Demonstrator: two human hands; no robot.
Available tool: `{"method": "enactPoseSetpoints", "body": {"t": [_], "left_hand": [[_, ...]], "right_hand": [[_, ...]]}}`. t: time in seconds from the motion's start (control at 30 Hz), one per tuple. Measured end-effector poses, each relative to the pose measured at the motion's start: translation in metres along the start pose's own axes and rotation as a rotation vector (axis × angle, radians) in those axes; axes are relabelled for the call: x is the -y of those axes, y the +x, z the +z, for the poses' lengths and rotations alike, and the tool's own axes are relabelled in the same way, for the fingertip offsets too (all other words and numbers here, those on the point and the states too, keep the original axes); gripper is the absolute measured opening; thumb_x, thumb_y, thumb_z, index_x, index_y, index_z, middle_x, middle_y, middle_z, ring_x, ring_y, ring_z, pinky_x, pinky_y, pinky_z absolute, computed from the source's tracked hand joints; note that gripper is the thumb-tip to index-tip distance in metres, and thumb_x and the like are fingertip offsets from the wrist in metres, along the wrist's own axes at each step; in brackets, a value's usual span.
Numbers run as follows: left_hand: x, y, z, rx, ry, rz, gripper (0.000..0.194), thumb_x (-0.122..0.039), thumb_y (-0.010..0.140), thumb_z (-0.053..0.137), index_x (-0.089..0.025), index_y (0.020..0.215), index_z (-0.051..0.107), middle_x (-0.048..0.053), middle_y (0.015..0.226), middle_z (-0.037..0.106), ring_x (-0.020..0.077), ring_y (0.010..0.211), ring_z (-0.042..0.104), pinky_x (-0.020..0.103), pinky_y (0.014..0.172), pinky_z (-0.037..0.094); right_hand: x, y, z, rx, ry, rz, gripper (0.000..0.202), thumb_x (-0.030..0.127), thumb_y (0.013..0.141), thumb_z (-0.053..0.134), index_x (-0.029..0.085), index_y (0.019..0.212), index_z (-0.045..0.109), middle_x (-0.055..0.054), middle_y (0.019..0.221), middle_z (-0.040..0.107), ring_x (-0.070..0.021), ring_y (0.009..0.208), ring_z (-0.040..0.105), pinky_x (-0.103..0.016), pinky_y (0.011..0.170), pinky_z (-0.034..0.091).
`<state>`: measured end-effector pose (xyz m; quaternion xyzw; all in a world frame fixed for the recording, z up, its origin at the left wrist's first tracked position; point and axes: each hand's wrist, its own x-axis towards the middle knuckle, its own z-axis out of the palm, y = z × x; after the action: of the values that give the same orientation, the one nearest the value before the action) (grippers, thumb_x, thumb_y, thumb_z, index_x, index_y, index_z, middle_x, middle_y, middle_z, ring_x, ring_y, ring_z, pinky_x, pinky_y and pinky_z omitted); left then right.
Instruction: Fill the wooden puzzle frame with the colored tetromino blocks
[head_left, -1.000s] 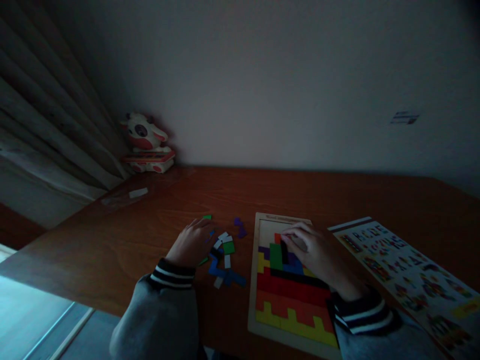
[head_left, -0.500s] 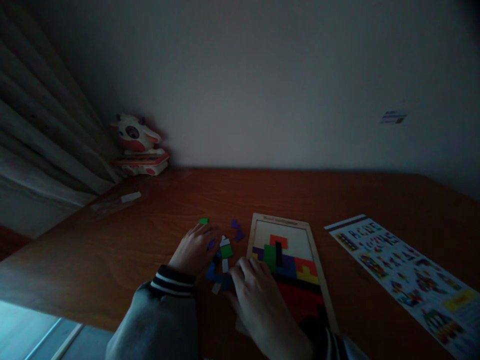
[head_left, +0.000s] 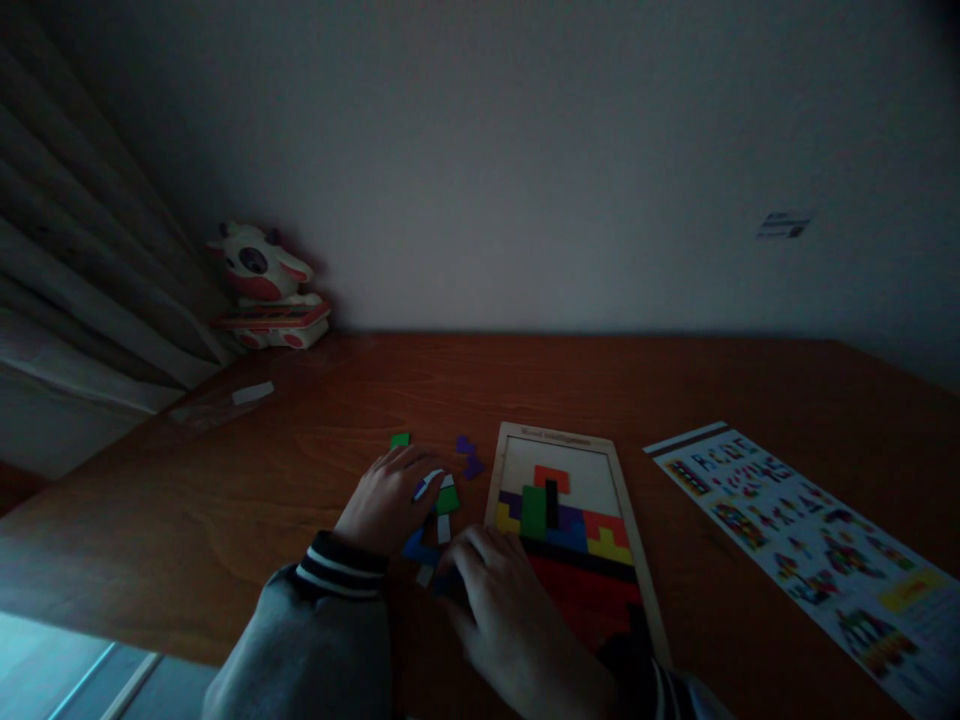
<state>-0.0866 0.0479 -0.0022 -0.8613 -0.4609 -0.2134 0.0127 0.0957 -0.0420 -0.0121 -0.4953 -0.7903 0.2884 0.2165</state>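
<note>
My left hand (head_left: 385, 498) lies low over the loose wooden puzzle pieces, its fingers stretched out and apart. A white piece shows by its fingertips, beside a green piece (head_left: 448, 499). My right hand (head_left: 510, 610) is at the lower left of the wooden puzzle board (head_left: 493, 500), its thumb and fingers curled around a dark blue puzzle piece (head_left: 452, 588); the grip is partly hidden in shadow. Another blue piece (head_left: 418, 546) lies between the hands. Coloured pieces fill the lower part of the board, and an orange piece (head_left: 553, 478) sits higher up in it.
Purple pieces (head_left: 471, 464) and a green square (head_left: 400, 440) lie beyond my hands on the brown table (head_left: 585, 375). A printed sheet (head_left: 795, 560) is on the right. A cow-shaped toy (head_left: 262, 290) stands at the back left, beside a curtain (head_left: 82, 240).
My right hand has shifted slightly left and toward me, with the dark blue piece moving along. A white piece has turned or slid near my left fingertips. The view has shifted slightly.
</note>
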Motion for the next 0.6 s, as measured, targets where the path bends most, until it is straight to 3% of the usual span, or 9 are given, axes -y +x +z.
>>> {"method": "enactPoseSetpoints", "body": {"t": [0.2,0.6], "left_hand": [[0.001,-0.002,0.001,0.008,0.008,-0.020,0.021,-0.025,0.096,0.053,-0.021,0.108,0.070,0.006,0.114,0.070,0.0232,0.103,0.064,0.042,0.093,0.054],[-0.001,-0.001,0.001,-0.001,-0.005,-0.006,0.020,-0.025,0.096,0.054,-0.022,0.105,0.071,0.005,0.112,0.070,0.0233,0.102,0.065,0.043,0.092,0.055]], "right_hand": [[0.000,-0.003,-0.001,0.060,0.094,0.016,0.036,0.011,0.080,0.071,0.023,0.113,0.064,-0.003,0.116,0.063,-0.0254,0.110,0.054,-0.042,0.099,0.043],[0.004,-0.008,-0.011,0.191,0.170,-0.028,0.035,0.016,0.083,0.071,0.027,0.116,0.065,-0.001,0.121,0.059,-0.0208,0.118,0.050,-0.033,0.103,0.040]]}}
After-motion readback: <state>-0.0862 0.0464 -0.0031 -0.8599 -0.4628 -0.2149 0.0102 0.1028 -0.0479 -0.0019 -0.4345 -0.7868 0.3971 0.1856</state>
